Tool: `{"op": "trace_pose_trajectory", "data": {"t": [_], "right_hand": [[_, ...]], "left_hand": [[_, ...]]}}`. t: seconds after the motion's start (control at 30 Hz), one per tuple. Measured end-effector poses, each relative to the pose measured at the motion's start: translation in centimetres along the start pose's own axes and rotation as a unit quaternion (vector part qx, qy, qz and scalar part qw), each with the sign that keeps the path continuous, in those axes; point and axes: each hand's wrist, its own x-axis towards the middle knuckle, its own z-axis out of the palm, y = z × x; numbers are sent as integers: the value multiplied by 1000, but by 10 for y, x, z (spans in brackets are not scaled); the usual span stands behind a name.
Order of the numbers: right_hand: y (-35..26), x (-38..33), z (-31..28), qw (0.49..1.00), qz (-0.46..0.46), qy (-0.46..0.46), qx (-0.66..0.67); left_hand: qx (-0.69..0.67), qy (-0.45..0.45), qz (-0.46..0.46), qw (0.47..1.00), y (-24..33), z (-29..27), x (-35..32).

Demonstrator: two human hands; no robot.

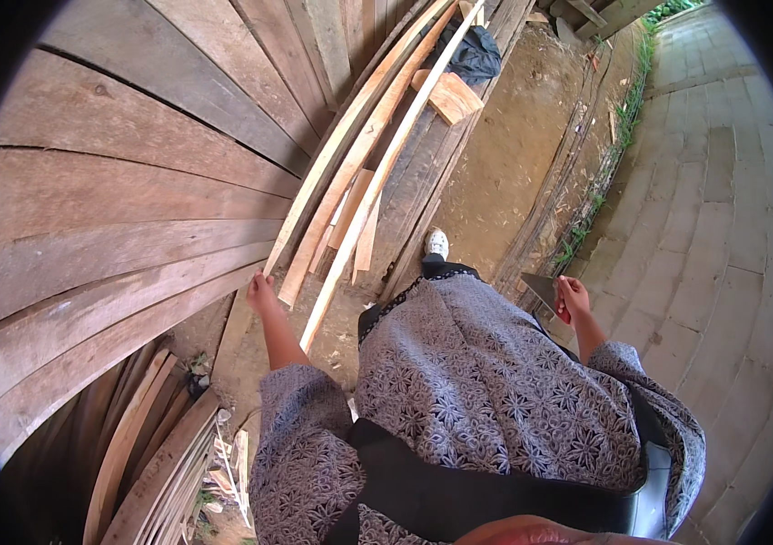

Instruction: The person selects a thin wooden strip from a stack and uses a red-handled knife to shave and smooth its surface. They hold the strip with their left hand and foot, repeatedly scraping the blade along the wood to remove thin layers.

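My left hand point(261, 292) is closed around the near end of a long, pale wooden strip point(303, 207), which runs away from me beside the plank wall. Two more long strips lie to its right, the second strip point(350, 168) and the third strip point(364, 218); my left hand is apart from both. On the other side of my body, my right hand point(572, 300) grips a tool with a flat grey blade point(541, 289) and what looks like a red handle. Its exact kind is not plain. The blade points left, clear of the strips.
A plank wall point(132, 200) rises at the left. A wooden block point(448, 95) and a dark plastic sheet or bag point(475, 56) lie on the far boards. Bare earth point(514, 136) and a paved path point(713, 200) stretch to the right. More planks point(132, 445) stand at lower left.
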Motion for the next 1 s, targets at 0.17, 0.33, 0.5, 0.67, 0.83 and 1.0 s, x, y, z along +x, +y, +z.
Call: {"op": "trace_pose_trajectory", "data": {"t": [0.17,0.33,0.5,0.67,0.83,1.0], "right_hand": [[-32,5,34,999,16,33,-22],[-44,24,67,999,-34,4,-14],[-62,21,119,999,-40,-25,22],[-41,43,124,997,-56,-50,33],[-42,31,122,997,-28,-57,53],[-14,14,81,996,-2,38,78]], "left_hand": [[258,-116,194,939,82,-25,-42],[190,-227,139,945,134,-30,-71],[144,-287,39,946,123,-37,-73],[409,-338,164,832,110,-29,-97],[594,-411,157,673,58,-56,-75],[704,-272,287,590,95,2,-117]]}}
